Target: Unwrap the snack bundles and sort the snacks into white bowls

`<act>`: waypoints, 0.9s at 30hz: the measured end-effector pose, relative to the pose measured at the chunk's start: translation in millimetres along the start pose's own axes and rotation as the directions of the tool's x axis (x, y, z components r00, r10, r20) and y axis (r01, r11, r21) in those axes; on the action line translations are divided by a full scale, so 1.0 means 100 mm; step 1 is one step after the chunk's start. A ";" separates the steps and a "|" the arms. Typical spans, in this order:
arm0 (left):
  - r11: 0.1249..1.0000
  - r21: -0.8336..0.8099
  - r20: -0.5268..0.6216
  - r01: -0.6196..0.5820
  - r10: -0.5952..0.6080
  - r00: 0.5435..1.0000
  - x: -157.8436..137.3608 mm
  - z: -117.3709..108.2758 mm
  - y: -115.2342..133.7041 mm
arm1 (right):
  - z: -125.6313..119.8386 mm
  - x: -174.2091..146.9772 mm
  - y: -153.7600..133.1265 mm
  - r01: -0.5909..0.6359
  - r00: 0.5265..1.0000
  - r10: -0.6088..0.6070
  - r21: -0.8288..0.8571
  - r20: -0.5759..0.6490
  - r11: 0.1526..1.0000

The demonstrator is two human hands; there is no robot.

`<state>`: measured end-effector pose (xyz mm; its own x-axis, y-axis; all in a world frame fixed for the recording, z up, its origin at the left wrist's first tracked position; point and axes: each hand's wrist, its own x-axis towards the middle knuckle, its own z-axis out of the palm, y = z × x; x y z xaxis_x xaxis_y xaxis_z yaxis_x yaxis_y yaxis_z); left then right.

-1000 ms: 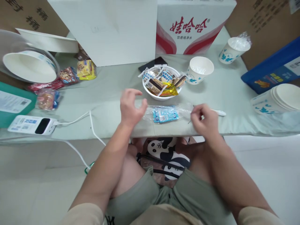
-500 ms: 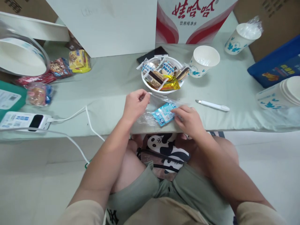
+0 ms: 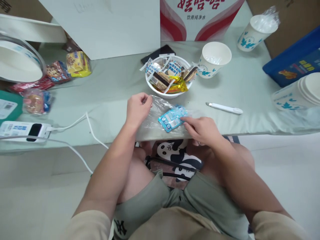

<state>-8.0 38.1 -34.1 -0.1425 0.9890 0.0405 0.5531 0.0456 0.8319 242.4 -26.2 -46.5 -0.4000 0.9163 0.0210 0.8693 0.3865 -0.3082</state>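
Pinching a fold of the clear plastic bag [image 3: 156, 108] between thumb and fingers, the left hand [image 3: 138, 109] sits near the middle of the frame. The right hand [image 3: 203, 129], just right of centre, stretches its index finger onto the edge of the blue packet [image 3: 171, 120]; whether the thumb grips it too, I cannot tell. That packet lies slantwise on the counter [image 3: 112, 86], at centre frame near the front edge, with film over or around it, which of the two being unclear.

As far as it shows, the work is partway: the bag is in hand and spread leftward, yet packet and film remain together, and the packet looks unopened. No cut in the film can be made out. A white-handled cutter [image 3: 225, 108] lies apart, right of centre.

Above the packet, the white bowl [image 3: 165, 95] holds wrapped snacks [image 3: 161, 81]; the packet is outside it. A paper cup [image 3: 207, 68] stands just right of the bowl, and a second cup [image 3: 247, 38] is at upper right.
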 end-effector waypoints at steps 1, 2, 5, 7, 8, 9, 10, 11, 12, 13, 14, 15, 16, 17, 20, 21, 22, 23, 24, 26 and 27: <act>1.000 0.015 -0.005 -0.002 0.002 1.000 0.00 0.00 -0.01 | 0.01 0.01 0.01 -0.091 0.995 0.089 -0.026 -0.039 0.996; 1.000 0.031 -0.009 -0.002 0.002 1.000 0.00 0.01 -0.01 | 0.02 0.02 0.02 -0.175 0.982 0.171 -0.049 -0.075 0.983; 0.997 0.072 -0.007 0.010 -0.009 1.000 0.00 0.01 0.00 | 0.01 0.06 -0.05 -0.351 0.931 0.336 -0.107 -0.141 0.930; 0.995 0.097 0.017 0.027 -0.028 0.999 -0.01 0.02 0.01 | -0.02 0.10 -0.16 -0.361 0.925 0.334 -0.142 -0.183 0.922; 0.994 0.105 0.040 0.035 -0.039 0.998 -0.01 0.03 0.02 | -0.03 0.13 -0.23 -0.312 0.940 0.282 -0.155 -0.192 0.937; 0.994 0.100 0.071 0.045 -0.052 0.996 -0.01 0.03 0.03 | -0.03 0.15 -0.29 -0.225 0.963 0.195 -0.158 -0.186 0.962; 0.995 0.069 0.105 0.065 -0.072 0.992 -0.02 0.04 0.04 | -0.02 0.19 -0.33 -0.110 0.983 0.085 -0.151 -0.164 0.982; 0.994 0.006 0.144 0.106 -0.106 0.984 -0.02 0.04 0.05 | -0.02 0.22 -0.36 0.010 0.992 -0.027 -0.135 -0.126 0.991; 0.982 -0.084 0.194 0.167 -0.149 0.970 -0.03 0.04 0.06 | 0.00 0.25 -0.37 0.114 0.989 -0.124 -0.110 -0.082 0.987; 0.951 -0.190 0.255 0.243 -0.191 0.948 -0.04 0.04 0.08 | 0.01 0.28 -0.36 0.191 0.980 -0.195 -0.080 -0.037 0.978; 0.900 -0.293 0.320 0.323 -0.227 0.920 -0.04 0.03 0.09 | 0.02 0.30 -0.35 0.237 0.971 -0.237 -0.050 0.006 0.970; 0.837 -0.381 0.379 0.394 -0.247 0.892 -0.05 0.02 0.11 | 0.02 0.32 -0.33 0.257 0.966 -0.256 -0.027 0.044 0.966; 0.778 -0.448 0.422 0.441 -0.251 0.871 -0.06 0.01 0.13 | 0.02 0.34 -0.32 0.260 0.963 -0.258 -0.013 0.072 0.966; 0.731 -0.500 0.444 0.464 -0.244 0.862 -0.06 0.00 0.14 | 0.02 0.34 -0.32 0.257 0.963 -0.256 -0.008 0.086 0.966; 0.642 -0.621 0.387 0.449 -0.247 0.889 -0.03 -0.01 0.15 | -0.01 0.33 -0.36 0.231 0.973 -0.229 -0.070 0.029 0.971; 0.624 -0.652 0.347 0.431 -0.259 0.901 -0.01 -0.01 0.15 | -0.01 0.32 -0.39 0.213 0.977 -0.215 -0.106 -0.009 0.971; 0.612 -0.674 0.309 0.414 -0.275 0.910 0.01 -0.01 0.14 | -0.01 0.31 -0.41 0.190 0.979 -0.198 -0.141 -0.046 0.972; 0.605 -0.688 0.275 0.401 -0.293 0.915 0.04 -0.01 0.12 | -0.01 0.29 -0.42 0.167 0.980 -0.182 -0.170 -0.076 0.971; 0.602 -0.695 0.249 0.392 -0.310 0.918 0.06 -0.01 0.11 | 0.00 0.28 -0.43 0.145 0.982 -0.165 -0.193 -0.094 0.970; 0.607 -0.694 0.222 0.387 -0.331 0.917 0.09 -0.01 0.08 | 0.01 0.25 -0.41 0.121 0.985 -0.144 -0.217 -0.092 0.969; 0.612 -0.691 0.218 0.385 -0.332 0.918 0.10 -0.01 0.07 | 0.02 0.25 -0.39 0.123 0.986 -0.144 -0.220 -0.081 0.968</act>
<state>-6.0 48.5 -27.1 -0.1351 0.9234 -0.3593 -0.2840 0.3113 0.9069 198.1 -18.5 -35.5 -0.4960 0.8565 0.1427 0.8557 0.5101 -0.0869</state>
